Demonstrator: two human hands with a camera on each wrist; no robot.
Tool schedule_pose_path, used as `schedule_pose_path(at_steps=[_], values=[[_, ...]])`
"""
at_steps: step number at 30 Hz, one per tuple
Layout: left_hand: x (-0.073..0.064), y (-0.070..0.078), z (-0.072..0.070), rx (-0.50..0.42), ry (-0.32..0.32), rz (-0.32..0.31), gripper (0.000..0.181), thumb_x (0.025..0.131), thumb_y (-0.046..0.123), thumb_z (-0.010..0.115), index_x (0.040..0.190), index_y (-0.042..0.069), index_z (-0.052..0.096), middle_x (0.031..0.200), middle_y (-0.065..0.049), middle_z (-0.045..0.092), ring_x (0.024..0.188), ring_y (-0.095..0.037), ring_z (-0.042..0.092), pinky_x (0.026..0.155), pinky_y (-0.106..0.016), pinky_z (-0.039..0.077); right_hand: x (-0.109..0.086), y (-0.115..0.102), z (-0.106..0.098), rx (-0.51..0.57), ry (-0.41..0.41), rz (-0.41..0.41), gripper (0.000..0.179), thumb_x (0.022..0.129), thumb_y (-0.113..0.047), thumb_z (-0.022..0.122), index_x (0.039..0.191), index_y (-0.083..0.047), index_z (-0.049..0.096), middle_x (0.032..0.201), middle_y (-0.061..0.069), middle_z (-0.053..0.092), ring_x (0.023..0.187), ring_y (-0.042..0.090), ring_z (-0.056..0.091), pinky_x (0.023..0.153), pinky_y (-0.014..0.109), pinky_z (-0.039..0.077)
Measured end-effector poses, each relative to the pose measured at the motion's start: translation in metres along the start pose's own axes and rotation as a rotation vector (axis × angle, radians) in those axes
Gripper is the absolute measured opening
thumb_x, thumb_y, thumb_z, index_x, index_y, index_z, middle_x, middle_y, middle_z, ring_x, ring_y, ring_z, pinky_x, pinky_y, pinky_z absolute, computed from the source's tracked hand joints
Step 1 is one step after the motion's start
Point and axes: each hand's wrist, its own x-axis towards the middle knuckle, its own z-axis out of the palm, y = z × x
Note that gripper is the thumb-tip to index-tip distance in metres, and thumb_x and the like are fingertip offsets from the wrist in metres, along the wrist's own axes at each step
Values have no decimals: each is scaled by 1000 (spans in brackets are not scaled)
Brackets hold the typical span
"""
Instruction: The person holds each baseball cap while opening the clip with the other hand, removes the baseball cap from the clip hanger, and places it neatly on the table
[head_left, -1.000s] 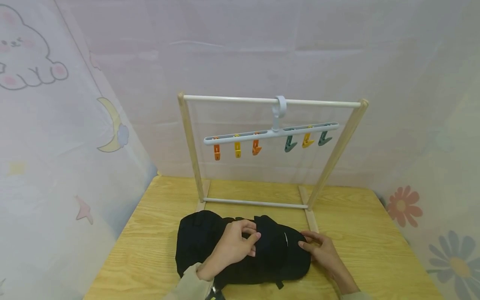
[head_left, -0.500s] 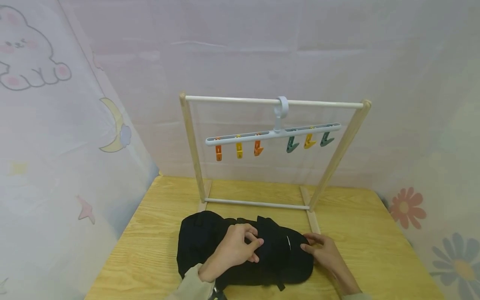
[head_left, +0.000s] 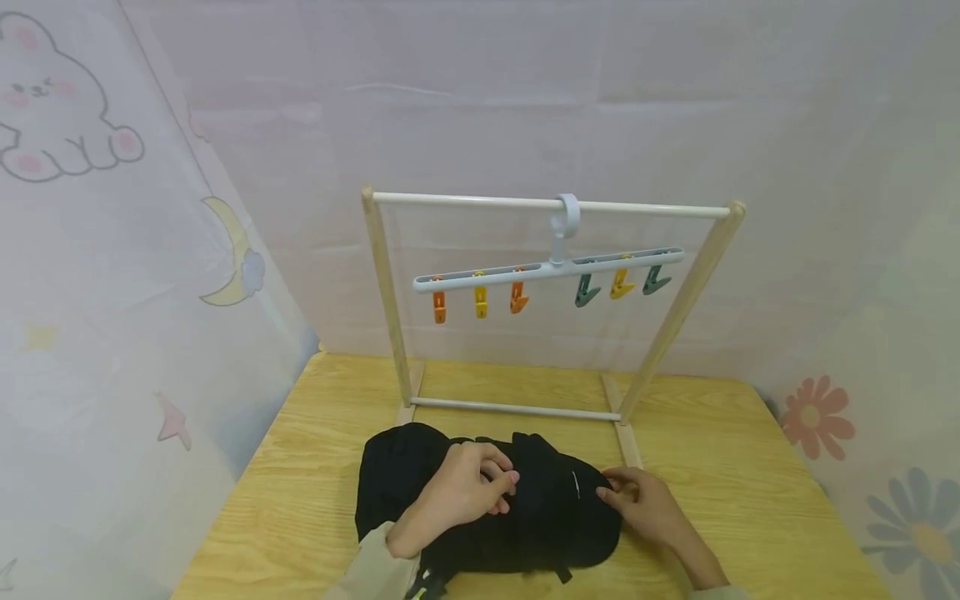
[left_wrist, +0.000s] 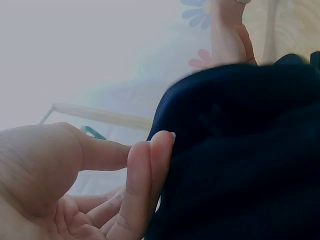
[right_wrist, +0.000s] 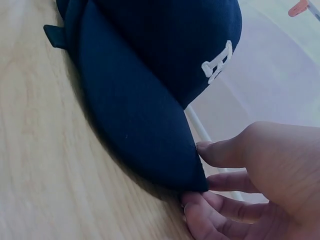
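Note:
A black cap with a white embroidered mark on its crown lies on its side of the table nearest me, brim to the right. My right hand pinches the tip of the brim, thumb above and fingers below, as the right wrist view shows. My left hand is curled at the crown, thumb and fingertips together at the cap's edge; the left wrist view shows the fingertips overlapping the dark cloth, the part between them hidden. More black fabric spreads left of the cap, partly behind the left wrist.
A wooden-sided rack stands behind the cap on the wood-grain table. From its top bar hangs a pale hanger with several orange, yellow and green clips. A short black strap end sticks out at the front. Patterned cloth surrounds the table.
The cap's brim and both hands have shifted slightly left in the last half second. The head view has moved a little; both hands keep nearly the same pose.

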Motion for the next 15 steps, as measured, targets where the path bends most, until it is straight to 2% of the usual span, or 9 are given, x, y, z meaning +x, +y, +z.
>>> schedule_pose_path(at_steps=[2, 6, 9, 12, 15], values=[[-1, 0, -5, 11, -1, 17, 18, 104, 20, 72, 113, 4, 73, 83, 1, 79, 64, -16, 74, 56, -27, 59, 0, 0, -3, -20, 15, -16, 36, 97, -24, 81, 124, -1, 74, 105, 4, 73, 85, 11, 66, 70, 26, 54], [-1, -2, -22, 74, 11, 71, 29, 107, 25, 68, 127, 4, 68, 94, 0, 79, 69, -15, 74, 64, -27, 60, 0, 1, -14, -47, 59, -49, 33, 100, -22, 78, 124, 1, 74, 105, 5, 74, 86, 13, 70, 72, 25, 56], [-1, -7, -39, 180, 38, 127, 36, 109, 31, 64, 135, 6, 65, 106, -2, 80, 77, -11, 75, 71, -27, 60, 0, 1, -27, -51, 89, -91, 34, 101, -20, 76, 126, 2, 72, 105, 6, 72, 85, 16, 72, 70, 24, 57], [0, -12, -57, 266, 84, 162, 34, 110, 30, 62, 137, 9, 64, 114, -4, 79, 87, -12, 76, 77, -30, 61, 2, 0, -42, -71, 117, -157, 38, 102, -22, 75, 130, 4, 70, 106, 9, 71, 85, 21, 73, 67, 25, 58], [3, -16, -77, 334, 160, 178, 31, 110, 26, 62, 136, 10, 65, 117, -4, 77, 97, -15, 76, 82, -33, 62, 7, 1, -57, -126, 148, -211, 43, 104, -25, 73, 135, 4, 67, 112, 15, 72, 90, 28, 74, 69, 33, 61]])
